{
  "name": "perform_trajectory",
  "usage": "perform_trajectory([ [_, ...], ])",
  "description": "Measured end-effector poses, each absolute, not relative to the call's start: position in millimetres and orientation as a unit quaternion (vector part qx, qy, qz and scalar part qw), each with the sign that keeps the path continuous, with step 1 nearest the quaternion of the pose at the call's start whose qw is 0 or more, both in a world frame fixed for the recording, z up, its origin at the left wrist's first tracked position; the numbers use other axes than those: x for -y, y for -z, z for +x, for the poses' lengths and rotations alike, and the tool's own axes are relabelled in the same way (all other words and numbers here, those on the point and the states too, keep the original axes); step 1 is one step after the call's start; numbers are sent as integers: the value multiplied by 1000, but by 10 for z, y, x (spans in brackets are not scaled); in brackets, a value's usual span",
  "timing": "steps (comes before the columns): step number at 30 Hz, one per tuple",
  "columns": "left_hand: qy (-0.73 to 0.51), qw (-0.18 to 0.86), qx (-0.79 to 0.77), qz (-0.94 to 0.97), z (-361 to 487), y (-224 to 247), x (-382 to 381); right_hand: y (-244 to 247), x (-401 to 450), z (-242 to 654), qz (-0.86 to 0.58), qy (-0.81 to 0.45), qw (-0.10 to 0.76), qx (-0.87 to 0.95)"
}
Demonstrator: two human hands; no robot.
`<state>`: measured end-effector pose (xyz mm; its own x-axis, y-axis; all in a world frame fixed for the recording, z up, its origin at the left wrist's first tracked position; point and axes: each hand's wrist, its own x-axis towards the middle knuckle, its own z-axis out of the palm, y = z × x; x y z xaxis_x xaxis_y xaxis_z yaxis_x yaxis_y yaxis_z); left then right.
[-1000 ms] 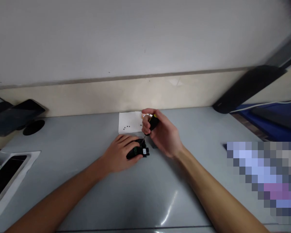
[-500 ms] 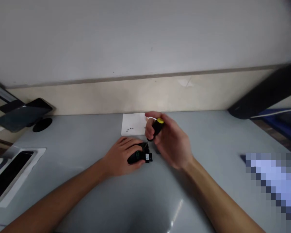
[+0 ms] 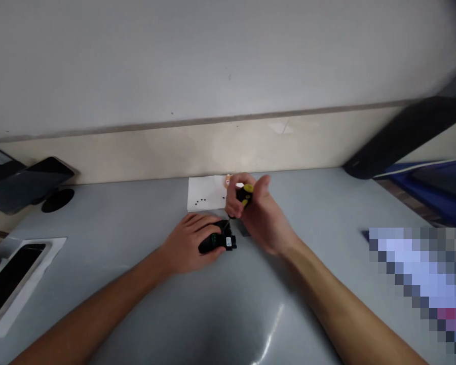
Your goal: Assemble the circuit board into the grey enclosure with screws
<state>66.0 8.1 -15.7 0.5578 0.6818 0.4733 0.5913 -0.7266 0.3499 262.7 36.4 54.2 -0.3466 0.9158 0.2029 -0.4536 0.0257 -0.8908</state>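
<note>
On the grey table (image 3: 155, 314) lies a small black device (image 3: 211, 244) with a white label and a bit of green showing; its exact kind is unclear. My left hand (image 3: 190, 243) is closed around it and presses it to the tabletop. A screwdriver (image 3: 246, 195) with a black and yellow handle is gripped in my right hand (image 3: 260, 215), thumb raised off the handle. Its thin shaft points down and left onto the device's open part; the tip is too small to make out. Just behind, several tiny dark screws (image 3: 202, 200) rest on a white sheet of paper (image 3: 209, 190).
A phone or tablet on a round-based stand (image 3: 57, 200) is at the back left. A black-screened phone (image 3: 17, 268) lies on white paper at left. A dark cylinder (image 3: 387, 137) leans at the back right. A pixelated panel (image 3: 418, 279) sits at right.
My right thumb has lifted away from the screwdriver handle, and the fingers have shifted around it. My left hand keeps its hold on the device. The whole view has turned slightly right.
</note>
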Motion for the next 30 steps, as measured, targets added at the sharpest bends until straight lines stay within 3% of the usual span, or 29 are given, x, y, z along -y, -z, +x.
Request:
perform_trajectory([
  [9,-309,69,-360,878,666,143,-69,-465,-370,2703,-188,-675,467,539],
  [30,-293,82,-360,882,652,158,-70,-418,-410,2630,-281,-610,543,505],
])
